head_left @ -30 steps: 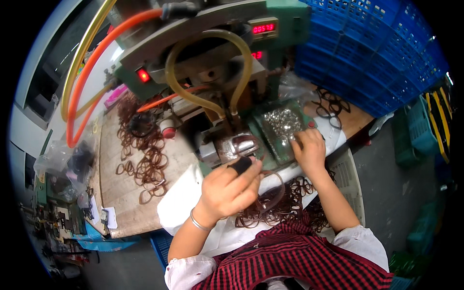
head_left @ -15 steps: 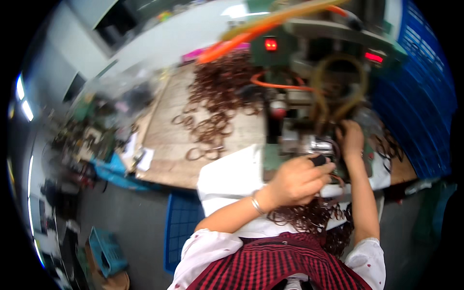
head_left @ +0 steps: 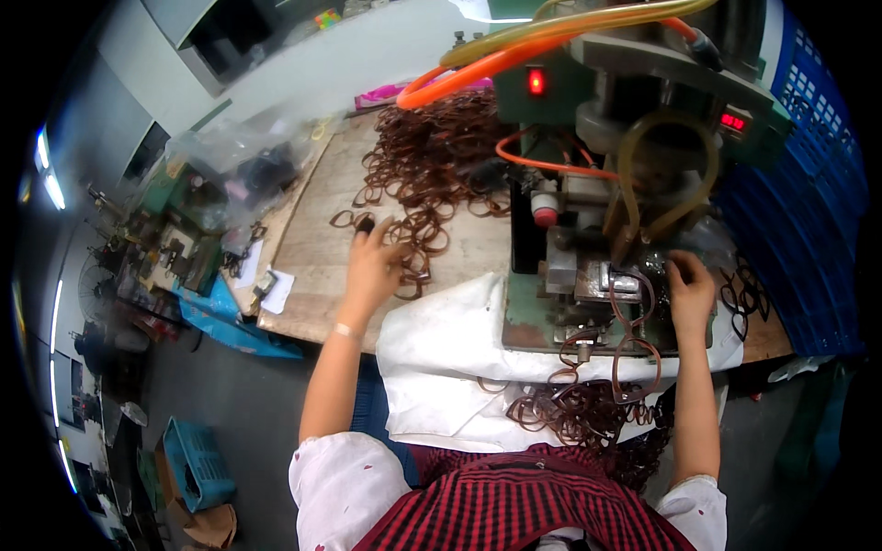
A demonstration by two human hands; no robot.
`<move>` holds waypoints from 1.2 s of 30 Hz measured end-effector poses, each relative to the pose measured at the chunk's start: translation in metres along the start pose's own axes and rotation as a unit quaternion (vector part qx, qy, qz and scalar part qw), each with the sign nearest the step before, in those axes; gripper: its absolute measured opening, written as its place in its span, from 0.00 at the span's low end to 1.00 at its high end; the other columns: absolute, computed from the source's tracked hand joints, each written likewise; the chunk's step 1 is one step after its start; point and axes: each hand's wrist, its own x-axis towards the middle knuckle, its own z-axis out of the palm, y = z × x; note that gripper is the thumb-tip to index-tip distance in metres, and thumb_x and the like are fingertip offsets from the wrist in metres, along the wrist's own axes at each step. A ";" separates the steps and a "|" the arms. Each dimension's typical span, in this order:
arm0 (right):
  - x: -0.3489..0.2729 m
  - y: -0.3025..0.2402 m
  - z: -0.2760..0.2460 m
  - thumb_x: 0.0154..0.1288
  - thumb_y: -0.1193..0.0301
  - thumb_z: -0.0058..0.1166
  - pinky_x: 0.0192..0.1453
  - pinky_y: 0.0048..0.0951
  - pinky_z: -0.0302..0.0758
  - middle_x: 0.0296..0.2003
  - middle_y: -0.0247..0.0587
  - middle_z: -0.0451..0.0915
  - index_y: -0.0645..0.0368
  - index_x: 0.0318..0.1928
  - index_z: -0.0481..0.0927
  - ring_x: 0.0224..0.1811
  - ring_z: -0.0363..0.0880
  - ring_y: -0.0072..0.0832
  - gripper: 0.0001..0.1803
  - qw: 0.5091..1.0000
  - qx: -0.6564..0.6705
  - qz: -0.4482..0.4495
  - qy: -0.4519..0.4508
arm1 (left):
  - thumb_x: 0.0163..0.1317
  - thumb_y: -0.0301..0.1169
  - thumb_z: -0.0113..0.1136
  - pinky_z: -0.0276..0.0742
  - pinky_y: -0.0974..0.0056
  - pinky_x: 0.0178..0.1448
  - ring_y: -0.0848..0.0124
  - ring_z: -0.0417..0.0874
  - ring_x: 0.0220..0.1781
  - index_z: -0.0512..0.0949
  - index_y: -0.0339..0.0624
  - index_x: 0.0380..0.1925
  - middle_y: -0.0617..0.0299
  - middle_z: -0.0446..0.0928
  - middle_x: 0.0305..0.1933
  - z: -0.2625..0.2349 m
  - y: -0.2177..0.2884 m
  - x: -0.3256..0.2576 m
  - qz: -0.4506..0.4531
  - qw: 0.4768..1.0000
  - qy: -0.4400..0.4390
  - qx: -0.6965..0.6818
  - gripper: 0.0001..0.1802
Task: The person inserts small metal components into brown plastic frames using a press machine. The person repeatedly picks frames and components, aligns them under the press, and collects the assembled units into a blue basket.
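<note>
My left hand [head_left: 372, 271] is over the near edge of a pile of brown eyeglass frames [head_left: 432, 151] on the table. Its fingers are apart among the loose frames, and a black cover sits on one fingertip. My right hand [head_left: 691, 294] is at the right side of a green machine [head_left: 528, 317], fingers bent, a gap showing between thumb and forefinger, nothing visible in them. Between the hands, a brown eyeglass frame [head_left: 634, 344] hangs tilted in front of the machine's metal clamp [head_left: 614, 280]. More frames [head_left: 579, 413] lie heaped on white sheeting at my lap.
Orange and yellowish hoses [head_left: 514, 60] arch over the machine. A red-topped button [head_left: 545, 213] is on its left side. Blue crates [head_left: 790, 202] stand at the right, with a few dark frames [head_left: 744, 289] beside them. White sheeting [head_left: 441, 317] covers the table's front edge.
My left hand has gone from the machine's clamp leftward to the pile of eyeglass frames. My right hand has drawn back slightly toward me. An eyeglass frame now shows plainly below the clamp.
</note>
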 end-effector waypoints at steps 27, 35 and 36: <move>-0.015 -0.108 0.019 0.55 0.79 0.62 0.49 0.22 0.72 0.33 0.36 0.82 0.68 0.54 0.71 0.39 0.78 0.18 0.25 0.953 0.273 0.094 -0.096 | 0.71 0.23 0.50 0.79 0.63 0.50 0.65 0.79 0.44 0.70 0.38 0.49 0.54 0.73 0.47 -0.040 0.198 0.034 0.048 0.673 0.224 -0.704 0.08; -0.044 -0.126 0.015 0.59 0.80 0.59 0.59 0.27 0.70 0.44 0.44 0.81 0.67 0.61 0.68 0.52 0.77 0.26 0.28 0.945 0.308 0.048 -0.099 | 0.66 0.20 0.53 0.82 0.62 0.45 0.65 0.80 0.37 0.70 0.37 0.42 0.50 0.78 0.37 -0.064 0.229 0.052 0.132 0.774 0.206 -0.585 0.06; -0.042 -0.117 0.006 0.58 0.79 0.59 0.62 0.29 0.69 0.46 0.46 0.81 0.65 0.59 0.72 0.55 0.77 0.30 0.26 0.944 0.310 0.018 -0.115 | 0.65 0.20 0.55 0.82 0.62 0.43 0.66 0.81 0.34 0.71 0.38 0.42 0.49 0.79 0.35 -0.059 0.231 0.044 0.149 0.810 0.187 -0.535 0.07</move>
